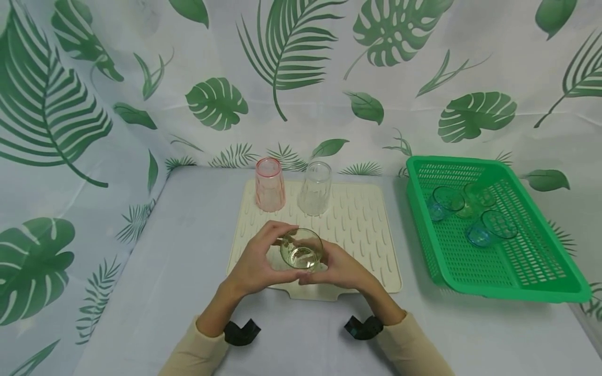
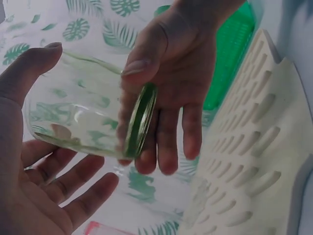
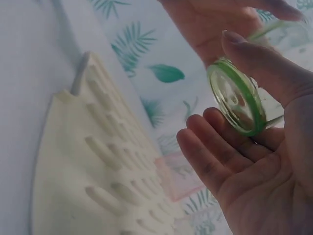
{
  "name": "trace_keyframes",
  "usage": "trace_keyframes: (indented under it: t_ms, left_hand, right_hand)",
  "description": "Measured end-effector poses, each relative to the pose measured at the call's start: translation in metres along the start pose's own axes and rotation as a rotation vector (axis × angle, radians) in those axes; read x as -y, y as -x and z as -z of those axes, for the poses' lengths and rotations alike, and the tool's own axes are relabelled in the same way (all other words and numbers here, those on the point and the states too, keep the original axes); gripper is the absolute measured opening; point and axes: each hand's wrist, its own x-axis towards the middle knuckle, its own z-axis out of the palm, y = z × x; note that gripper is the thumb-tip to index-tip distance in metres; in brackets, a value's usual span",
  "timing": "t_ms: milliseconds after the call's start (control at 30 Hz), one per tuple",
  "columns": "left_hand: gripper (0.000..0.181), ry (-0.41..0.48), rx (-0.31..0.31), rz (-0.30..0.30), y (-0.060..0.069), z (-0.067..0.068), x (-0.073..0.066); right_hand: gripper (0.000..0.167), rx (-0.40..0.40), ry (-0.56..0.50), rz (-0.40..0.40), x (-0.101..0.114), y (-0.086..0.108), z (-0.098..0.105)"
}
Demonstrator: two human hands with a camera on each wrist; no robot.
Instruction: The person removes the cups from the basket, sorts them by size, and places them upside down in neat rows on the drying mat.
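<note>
Above the cream ridged mat (image 1: 362, 235), both hands hold a pale yellow-green glass (image 1: 302, 250). In the head view its mouth faces up toward the camera. The left hand (image 1: 254, 263) has its thumb and fingers around the glass's left side; in the left wrist view this hand (image 2: 44, 196) is at the rim end. The right hand (image 1: 345, 269) holds the other side; in the right wrist view its thumb and fingers (image 3: 210, 161) lie around the thick green base (image 3: 237, 98). Some finger contact is hidden behind the glass.
A pink glass (image 1: 270, 193) and a clear glass (image 1: 315, 196) stand upside down on the mat's back part. To the right is a green perforated basket (image 1: 425, 250) holding several glasses, including a blue one (image 1: 484, 232). Leaf-patterned cloth (image 1: 291, 94) hangs behind.
</note>
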Motion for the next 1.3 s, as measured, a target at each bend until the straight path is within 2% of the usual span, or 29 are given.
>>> trace_keyframes:
  t_ms: [167,400,700,833,933,1100,1300]
  left_hand:
    - [0.077,-0.001,-0.021,0.037,0.002,0.007,-0.001]
    - [0.074,0.012,0.007,0.085,0.005,0.012,-0.001]
    - [0.071,0.037,0.056,0.151,0.011,0.01,0.001]
    - [0.076,0.029,0.048,0.186,0.015,0.013,0.001]
    - [0.078,0.001,0.02,0.218,0.021,0.019,0.005]
    - [0.079,-0.089,-0.036,0.283,0.033,0.029,0.011]
    - [0.086,-0.227,-0.039,0.387,0.05,0.035,0.016]
  right_hand:
    - [0.067,-0.015,-0.035,0.042,0.0,0.004,0.011]
    - [0.066,-0.069,-0.03,0.089,0.006,0.009,0.026]
    - [0.062,-0.155,-0.105,0.215,0.02,0.01,0.029]
    - [0.061,-0.178,-0.132,0.27,0.021,0.01,0.028]
    - [0.061,-0.178,-0.148,0.299,0.021,0.011,0.029]
    - [0.061,-0.173,-0.151,0.293,0.021,0.011,0.03]
    - [0.059,-0.17,-0.141,0.299,0.019,0.008,0.028]
